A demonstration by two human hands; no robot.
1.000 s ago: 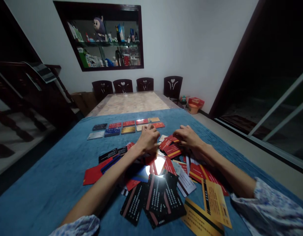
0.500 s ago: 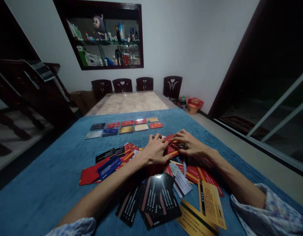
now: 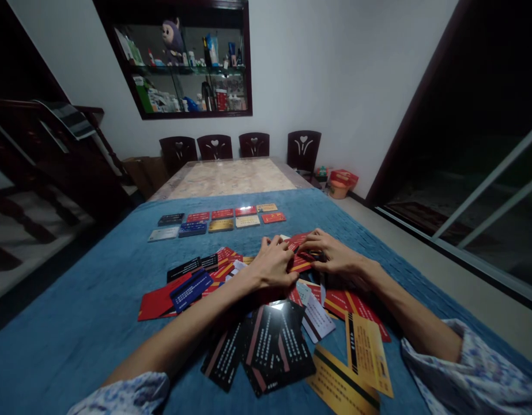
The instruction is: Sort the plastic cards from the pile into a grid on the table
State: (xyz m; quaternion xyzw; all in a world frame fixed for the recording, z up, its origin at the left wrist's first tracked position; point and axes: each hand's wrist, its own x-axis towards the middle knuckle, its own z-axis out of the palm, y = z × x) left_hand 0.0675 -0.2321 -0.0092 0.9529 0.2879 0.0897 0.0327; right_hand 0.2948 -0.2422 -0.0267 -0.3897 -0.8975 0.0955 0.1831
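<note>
A loose heap of plastic cards [image 3: 274,340], black, red, yellow, blue and white, lies on the blue cloth [image 3: 84,323] before me. My left hand [image 3: 272,265] and my right hand [image 3: 335,256] meet over the far side of the heap. Both pinch red cards [image 3: 301,260] with yellow stripes between their fingers. Beyond the hands, two short rows of sorted cards [image 3: 218,222] lie flat on the cloth.
The cloth covers the near part of a long table with a marble top [image 3: 231,176]. Several dark chairs [image 3: 252,144] stand at its far end. A wall cabinet [image 3: 188,63] holds bottles and a plush toy. A red tub [image 3: 341,181] sits on the floor at right.
My left hand drew back from the sorted rows to the heap. Both hands came together on the red cards. The view shifted slightly upward.
</note>
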